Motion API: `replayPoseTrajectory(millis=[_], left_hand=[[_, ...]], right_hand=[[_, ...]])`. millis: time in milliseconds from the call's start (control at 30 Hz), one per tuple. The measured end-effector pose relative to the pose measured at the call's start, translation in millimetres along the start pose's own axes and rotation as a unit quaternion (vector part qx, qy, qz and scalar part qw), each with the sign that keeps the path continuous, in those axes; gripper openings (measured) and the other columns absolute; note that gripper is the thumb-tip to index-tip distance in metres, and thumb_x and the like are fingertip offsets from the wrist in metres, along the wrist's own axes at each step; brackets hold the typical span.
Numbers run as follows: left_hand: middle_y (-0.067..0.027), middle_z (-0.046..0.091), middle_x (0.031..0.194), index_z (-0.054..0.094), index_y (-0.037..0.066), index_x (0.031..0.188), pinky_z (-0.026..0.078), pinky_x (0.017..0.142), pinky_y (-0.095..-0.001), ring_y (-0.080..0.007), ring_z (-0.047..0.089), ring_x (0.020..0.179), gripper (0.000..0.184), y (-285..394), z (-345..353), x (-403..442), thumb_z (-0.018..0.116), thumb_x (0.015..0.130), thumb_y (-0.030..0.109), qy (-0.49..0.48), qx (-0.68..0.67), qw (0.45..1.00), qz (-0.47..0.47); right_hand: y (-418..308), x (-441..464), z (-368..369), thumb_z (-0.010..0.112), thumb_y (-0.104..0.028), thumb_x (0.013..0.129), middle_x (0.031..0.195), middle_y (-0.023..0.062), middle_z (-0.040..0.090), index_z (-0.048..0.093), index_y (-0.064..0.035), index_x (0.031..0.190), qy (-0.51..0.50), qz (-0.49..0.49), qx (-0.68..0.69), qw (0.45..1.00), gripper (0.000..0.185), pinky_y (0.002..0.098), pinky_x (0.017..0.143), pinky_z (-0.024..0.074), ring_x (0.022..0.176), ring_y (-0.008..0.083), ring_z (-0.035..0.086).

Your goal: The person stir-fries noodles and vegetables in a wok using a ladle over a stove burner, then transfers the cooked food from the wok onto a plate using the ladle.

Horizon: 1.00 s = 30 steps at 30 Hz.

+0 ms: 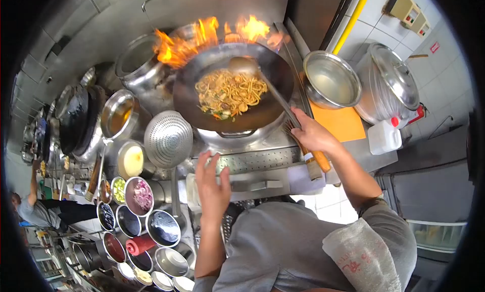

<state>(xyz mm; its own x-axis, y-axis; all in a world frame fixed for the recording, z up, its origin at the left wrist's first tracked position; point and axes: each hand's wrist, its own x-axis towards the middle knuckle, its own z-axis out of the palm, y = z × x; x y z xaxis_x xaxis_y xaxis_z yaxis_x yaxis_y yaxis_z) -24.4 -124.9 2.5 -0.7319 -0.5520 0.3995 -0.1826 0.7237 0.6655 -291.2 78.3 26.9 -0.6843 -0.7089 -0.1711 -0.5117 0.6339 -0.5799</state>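
Observation:
Thick noodles (237, 92) with bits of vegetable lie in a dark wok (189, 107) on the stove. My right hand (312, 133) is closed around the handle of a ladle (244, 65), whose wooden end (322, 161) sticks out below the hand. The ladle's bowl rests over the far side of the noodles. In front of the wok, my left hand (212, 183) is raised with fingers apart and nothing in them. A perforated strainer (168, 139) lies just left of it.
Flames (202, 38) rise behind the wok. Steel bowl (332, 81), lidded pot (391, 77) and white jug (384, 138) stand at right. Ingredient bowls, one with chopped onion (140, 195), and a red bottle (140, 244) crowd the left. Another person (38, 208) stands far left.

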Motion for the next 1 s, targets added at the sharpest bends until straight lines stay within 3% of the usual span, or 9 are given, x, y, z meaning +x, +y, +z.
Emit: replayPoseTrajectory(millis=[100, 133, 300, 367, 567, 667, 833, 900, 1000], left_hand=[[-0.0250, 0.059, 0.134, 0.066, -0.002, 0.125, 0.042, 0.110, -0.0459, -0.0404, 0.057, 0.127, 0.032, 3.9, -22.8, -16.4, 0.067, 0.094, 0.007, 0.036, -0.012, 0.998, -0.059], [-0.0244, 0.062, 0.129, 0.067, -0.003, 0.122, 0.044, 0.107, -0.0450, -0.0390, 0.059, 0.123, 0.030, 5.0, -25.2, -16.4, 0.067, 0.093, 0.006, 0.055, -0.027, 0.995, -0.078], [-0.0229, 0.063, 0.125, 0.067, -0.003, 0.121, 0.046, 0.105, -0.0437, -0.0384, 0.061, 0.118, 0.030, 3.0, -10.3, 11.6, 0.069, 0.092, 0.006, 0.058, -0.028, 0.998, 0.003], [-0.0224, 0.064, 0.124, 0.067, -0.003, 0.120, 0.046, 0.104, -0.0438, -0.0384, 0.061, 0.117, 0.030, 10.6, -3.1, 25.7, 0.070, 0.092, 0.007, 0.046, -0.030, 0.998, 0.028], [-0.0173, 0.064, 0.123, 0.068, 0.001, 0.120, 0.044, 0.105, -0.0452, -0.0369, 0.058, 0.120, 0.033, 24.2, 19.4, 46.9, 0.075, 0.091, 0.014, 0.027, -0.011, 0.998, 0.062], [-0.0139, 0.065, 0.124, 0.069, 0.003, 0.120, 0.042, 0.104, -0.0462, -0.0356, 0.056, 0.124, 0.034, 25.7, 31.0, 54.6, 0.076, 0.091, 0.020, 0.053, 0.052, 0.993, 0.090], [-0.0129, 0.064, 0.100, 0.071, 0.004, 0.100, 0.044, 0.086, -0.0459, -0.0346, 0.057, 0.101, 0.018, 15.5, 71.9, 64.5, 0.072, 0.093, 0.020, -0.007, 0.032, 0.997, 0.072], [-0.0136, 0.062, 0.093, 0.071, 0.003, 0.095, 0.044, 0.083, -0.0455, -0.0350, 0.056, 0.094, 0.016, 18.0, 69.1, 57.4, 0.071, 0.094, 0.019, -0.006, 0.009, 0.997, 0.074], [-0.0144, 0.061, 0.090, 0.070, 0.003, 0.093, 0.044, 0.081, -0.0467, -0.0363, 0.055, 0.090, 0.013, 39.0, 67.6, 53.7, 0.070, 0.094, 0.016, 0.012, 0.000, 0.996, 0.085]], right_hand=[[-31.2, -30.9, -42.8, 0.061, -0.010, 0.096, 0.111, 0.0136, 0.065, 0.035, -0.0027, 0.156, -0.108, 0.114, 0.215, 0.964, 0.066, 0.0354, 0.079, 0.0516, 0.087, 0.0225, 0.064], [-13.2, -28.3, -33.5, 0.062, -0.008, 0.095, 0.093, 0.0038, 0.058, 0.037, -0.0061, 0.156, -0.064, 0.059, 0.257, 0.963, 0.067, 0.0307, 0.064, 0.0466, 0.072, 0.0144, 0.054], [22.1, 61.0, -28.8, 0.061, -0.008, 0.094, 0.097, 0.0103, 0.063, 0.037, -0.0044, 0.155, 0.021, -0.039, 0.091, 0.995, 0.066, 0.0324, 0.071, 0.0500, 0.077, 0.0179, 0.059], [-19.1, 77.7, -47.6, 0.062, -0.008, 0.094, 0.102, 0.0140, 0.065, 0.036, -0.0029, 0.155, -0.053, 0.038, 0.087, 0.994, 0.067, 0.0353, 0.077, 0.0516, 0.083, 0.0218, 0.061], [-5.7, 87.0, -44.7, 0.056, -0.006, 0.091, 0.112, 0.0276, 0.068, 0.037, -0.0110, 0.156, -0.104, -0.208, -0.124, 0.965, 0.067, 0.0531, 0.081, 0.0530, 0.094, 0.0466, 0.068], [25.0, 58.8, -76.5, 0.054, -0.003, 0.091, 0.108, 0.0238, 0.069, 0.037, -0.0210, 0.158, -0.067, -0.292, -0.213, 0.930, 0.072, 0.0534, 0.080, 0.0526, 0.093, 0.0441, 0.067], [23.2, -0.1, -130.2, 0.059, -0.002, 0.088, 0.104, 0.0179, 0.069, 0.051, -0.0269, 0.151, -0.019, -0.217, -0.320, 0.922, 0.068, 0.0512, 0.079, 0.0531, 0.085, 0.0403, 0.066], [40.8, -7.7, -141.8, 0.062, 0.001, 0.089, 0.124, 0.0133, 0.068, 0.053, -0.0251, 0.150, -0.068, -0.211, -0.168, 0.960, 0.067, 0.0428, 0.088, 0.0541, 0.100, 0.0305, 0.068], [29.2, -20.8, -160.2, 0.061, -0.001, 0.093, 0.149, 0.0053, 0.057, 0.051, -0.0216, 0.152, -0.211, -0.004, -0.016, 0.977, 0.064, 0.0320, 0.102, 0.0473, 0.121, 0.0175, 0.060]])
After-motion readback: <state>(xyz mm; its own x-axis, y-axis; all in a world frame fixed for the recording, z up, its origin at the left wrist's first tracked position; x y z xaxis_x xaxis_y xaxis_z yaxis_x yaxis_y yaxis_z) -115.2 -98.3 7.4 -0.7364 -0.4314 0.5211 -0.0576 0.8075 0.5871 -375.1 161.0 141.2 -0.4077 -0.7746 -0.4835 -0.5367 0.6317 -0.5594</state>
